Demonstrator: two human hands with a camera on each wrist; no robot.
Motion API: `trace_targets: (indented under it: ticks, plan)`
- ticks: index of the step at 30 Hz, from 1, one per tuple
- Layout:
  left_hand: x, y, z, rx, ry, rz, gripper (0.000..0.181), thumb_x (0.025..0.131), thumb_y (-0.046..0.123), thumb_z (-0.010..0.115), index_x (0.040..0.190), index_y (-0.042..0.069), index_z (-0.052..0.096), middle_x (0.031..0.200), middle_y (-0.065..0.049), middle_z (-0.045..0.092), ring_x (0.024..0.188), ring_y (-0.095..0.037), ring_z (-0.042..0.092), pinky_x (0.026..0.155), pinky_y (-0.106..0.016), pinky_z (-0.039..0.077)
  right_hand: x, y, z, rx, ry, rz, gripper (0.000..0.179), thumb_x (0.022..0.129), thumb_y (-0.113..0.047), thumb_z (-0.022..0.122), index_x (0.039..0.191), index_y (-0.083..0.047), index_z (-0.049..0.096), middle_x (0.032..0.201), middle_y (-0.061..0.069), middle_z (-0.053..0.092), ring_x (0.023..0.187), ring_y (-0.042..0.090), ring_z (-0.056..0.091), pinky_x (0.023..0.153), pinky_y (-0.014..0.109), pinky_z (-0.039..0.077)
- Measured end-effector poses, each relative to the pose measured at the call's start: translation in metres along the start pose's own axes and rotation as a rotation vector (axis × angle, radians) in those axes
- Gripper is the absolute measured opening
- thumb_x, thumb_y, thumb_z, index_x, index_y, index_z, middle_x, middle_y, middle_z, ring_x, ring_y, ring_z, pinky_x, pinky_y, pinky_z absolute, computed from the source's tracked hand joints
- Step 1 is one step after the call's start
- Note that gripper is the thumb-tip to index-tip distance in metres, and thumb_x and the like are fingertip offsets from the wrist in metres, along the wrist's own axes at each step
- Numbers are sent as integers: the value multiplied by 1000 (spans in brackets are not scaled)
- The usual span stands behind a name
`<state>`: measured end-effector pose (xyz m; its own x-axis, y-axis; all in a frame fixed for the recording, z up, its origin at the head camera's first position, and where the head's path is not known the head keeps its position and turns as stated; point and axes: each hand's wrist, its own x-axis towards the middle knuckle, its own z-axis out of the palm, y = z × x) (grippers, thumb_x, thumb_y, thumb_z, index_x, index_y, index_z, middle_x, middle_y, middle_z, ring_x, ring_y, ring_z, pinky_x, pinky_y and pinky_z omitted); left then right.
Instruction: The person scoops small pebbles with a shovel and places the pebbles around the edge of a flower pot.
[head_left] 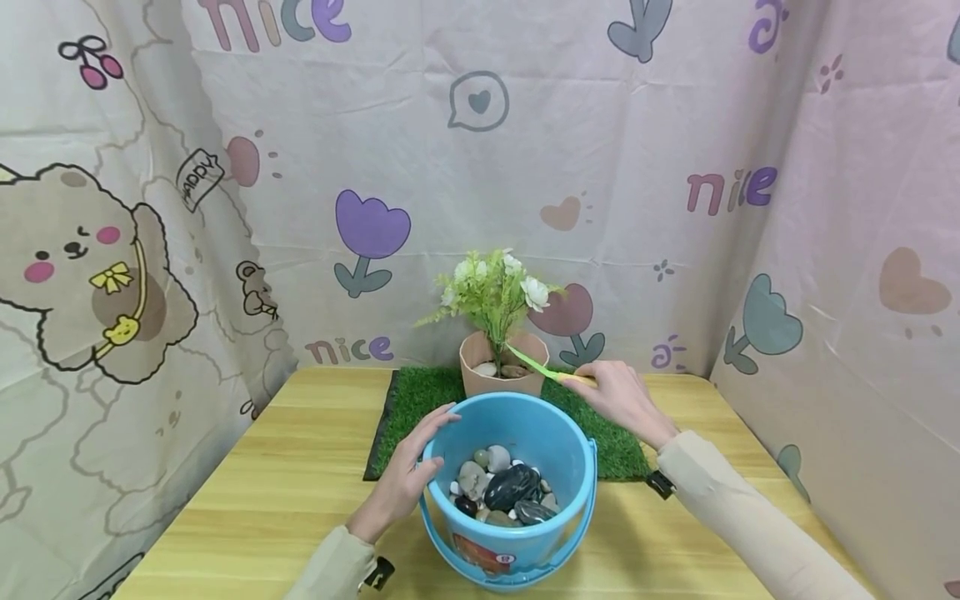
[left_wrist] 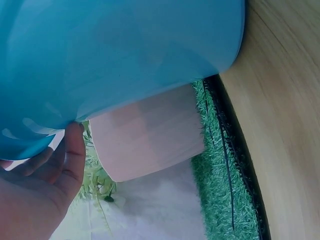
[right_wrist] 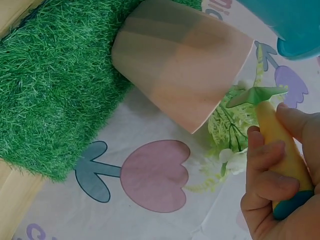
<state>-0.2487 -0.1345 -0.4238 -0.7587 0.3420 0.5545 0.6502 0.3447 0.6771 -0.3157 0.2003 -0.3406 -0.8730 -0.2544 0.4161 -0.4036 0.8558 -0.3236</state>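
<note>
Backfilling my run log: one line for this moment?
left hand: touches blue bucket | right hand: grips yellow-handled trowel at flowerpot | bucket: stones inside

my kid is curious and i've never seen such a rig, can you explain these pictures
No machine here, just one person working bare-handed. The wide picture comes from a head-worn camera, the closer two from a camera on each wrist. On a wooden table, a green grass mat bears a pink pot with a white-flowered plant. Nearer the person stands a blue bucket of stones. The left hand holds the bucket; the right hand holds a small yellow-handled tool, its green blade near the pot.
</note>
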Motion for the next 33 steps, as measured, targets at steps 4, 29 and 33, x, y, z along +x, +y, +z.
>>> trace_targets:
  ticks: [4, 29, 33]
  plan:
    - [0, 1, 0, -3, -2, -8, 56, 87, 5, 44, 141, 15, 50, 156, -9, 37, 143, -37, 36, 102, -65, 38, -6, 2, -1, 10, 15, -29, 30, 89, -43, 68, 94, -15, 78, 61, -7, 54, 52, 9, 42, 48, 25, 34]
    - [-2, 0, 1, 20, 0, -4, 67, 87, 4, 42, 153, 16, 34, 157, -9, 36, 138, -32, 43, 100, -56, 45, -47, -12, 0, 104, 125, -204, 23, 81, -38, 78, 92, -18, 80, 77, -10, 70, 62, 1, 52, 56, 19, 43]
    - [-2, 1, 2, 3, -11, -24, 71, 88, 4, 41, 156, 18, 28, 156, -8, 36, 133, -31, 48, 96, -48, 50, -51, -11, 1, 146, 96, -247, 21, 81, -39, 77, 92, -20, 79, 77, -13, 68, 62, -2, 52, 55, 18, 45]
